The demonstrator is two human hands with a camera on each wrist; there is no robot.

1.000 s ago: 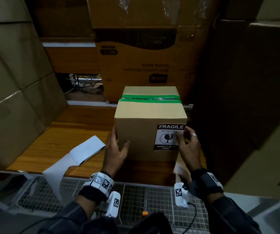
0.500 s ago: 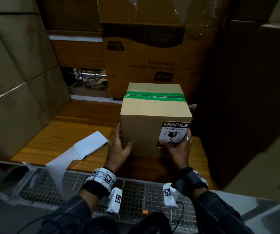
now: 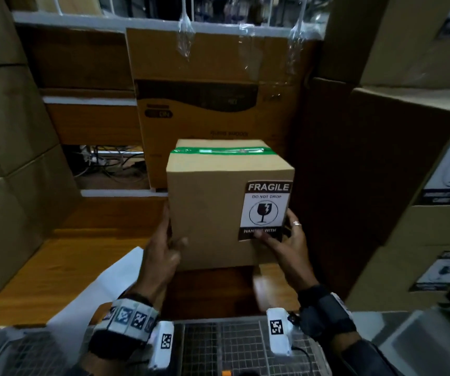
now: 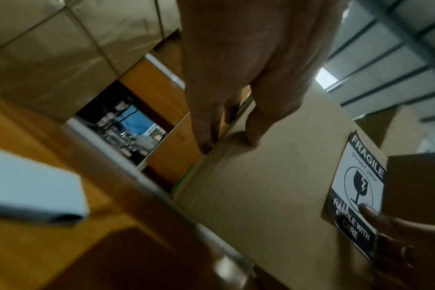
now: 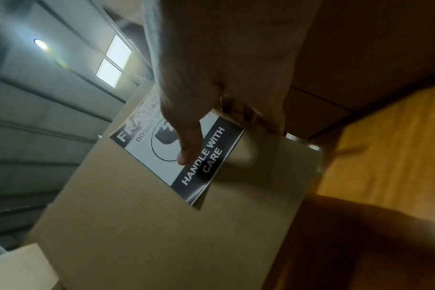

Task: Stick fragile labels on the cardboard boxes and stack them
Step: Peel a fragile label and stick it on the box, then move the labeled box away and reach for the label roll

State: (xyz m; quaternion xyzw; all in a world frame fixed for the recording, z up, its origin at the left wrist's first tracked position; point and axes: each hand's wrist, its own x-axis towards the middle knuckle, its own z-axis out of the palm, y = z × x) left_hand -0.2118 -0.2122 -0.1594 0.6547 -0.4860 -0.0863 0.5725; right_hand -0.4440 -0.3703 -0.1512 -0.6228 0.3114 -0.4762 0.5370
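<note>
In the head view a small cardboard box sealed with green tape is held between both hands just above the wooden table. A black and white fragile label is stuck on the right of its front face. My left hand grips the box's lower left edge, thumb on the front and fingers along the side. My right hand grips the lower right edge. The right wrist view shows its thumb pressing the label. In the left wrist view the box looks tilted.
A white strip of label backing paper lies on the table at the left. Boxes bearing fragile labels are stacked at the right. Large cartons stand behind and more at the left. A wire grid lies in front.
My right hand slid down from the label's right edge to the box's lower right corner. The box has come up off the table between both hands, and the head view has tilted up.
</note>
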